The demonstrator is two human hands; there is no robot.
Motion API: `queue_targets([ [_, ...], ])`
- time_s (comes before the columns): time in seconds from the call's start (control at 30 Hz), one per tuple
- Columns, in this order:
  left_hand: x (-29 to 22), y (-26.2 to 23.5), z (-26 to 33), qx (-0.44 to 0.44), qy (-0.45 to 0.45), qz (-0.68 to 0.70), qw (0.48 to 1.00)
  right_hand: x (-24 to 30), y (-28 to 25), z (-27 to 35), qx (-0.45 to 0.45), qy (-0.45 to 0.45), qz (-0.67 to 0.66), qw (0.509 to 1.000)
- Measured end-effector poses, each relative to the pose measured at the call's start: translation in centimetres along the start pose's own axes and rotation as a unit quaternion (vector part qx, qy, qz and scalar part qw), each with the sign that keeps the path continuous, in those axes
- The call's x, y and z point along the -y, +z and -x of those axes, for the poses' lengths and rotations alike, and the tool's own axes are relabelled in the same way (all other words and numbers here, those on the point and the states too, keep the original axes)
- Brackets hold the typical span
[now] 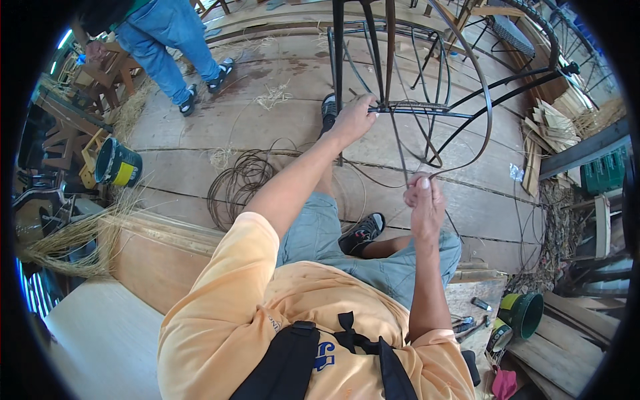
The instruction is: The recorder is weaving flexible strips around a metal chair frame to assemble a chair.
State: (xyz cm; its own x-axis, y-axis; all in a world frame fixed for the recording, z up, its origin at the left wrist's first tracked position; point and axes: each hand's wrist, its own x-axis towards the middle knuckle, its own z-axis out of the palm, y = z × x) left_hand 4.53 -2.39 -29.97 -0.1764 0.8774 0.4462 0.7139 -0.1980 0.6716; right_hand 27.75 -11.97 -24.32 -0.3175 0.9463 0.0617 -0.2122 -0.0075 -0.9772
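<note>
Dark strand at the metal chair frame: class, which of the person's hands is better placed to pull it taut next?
Probably the right hand: it pinches the strand, while the left hand grips the frame.

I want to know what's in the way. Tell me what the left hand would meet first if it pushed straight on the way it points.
The left hand already grips the dark metal frame at a horizontal bar, so it meets that bar at once. Beyond lie more frame rods, though depth is unclear.

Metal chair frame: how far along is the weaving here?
Done: almost nothing; the metal chair frame shows bare rods, with no woven area visible. In hand: the left hand grips a crossbar while the right hand pulls a dark strand from it. Left: nearly the whole frame; the coil of strands lies on the plank floor.
</note>
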Motion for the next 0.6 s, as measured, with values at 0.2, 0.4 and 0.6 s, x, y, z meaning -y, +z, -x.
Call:
queue_targets([
  [0.2, 0.4, 2.4, -3.3, 0.108, -0.092, 0.033, 0.989, -0.4, 0.3, -0.3, -0.021, -0.018, -0.007, 1.0],
  [0.4, 2.5, 3.3, -4.7, 0.091, -0.07, 0.086, 0.99, -6.3, -1.4, -2.4, -0.06, 0.013, 0.284, 0.957],
  [0.6, 3.5, 4.4, -4.3, 0.085, -0.031, 0.078, 0.993, -10.3, -3.1, -3.9, 0.018, 0.101, 0.492, 0.865],
])
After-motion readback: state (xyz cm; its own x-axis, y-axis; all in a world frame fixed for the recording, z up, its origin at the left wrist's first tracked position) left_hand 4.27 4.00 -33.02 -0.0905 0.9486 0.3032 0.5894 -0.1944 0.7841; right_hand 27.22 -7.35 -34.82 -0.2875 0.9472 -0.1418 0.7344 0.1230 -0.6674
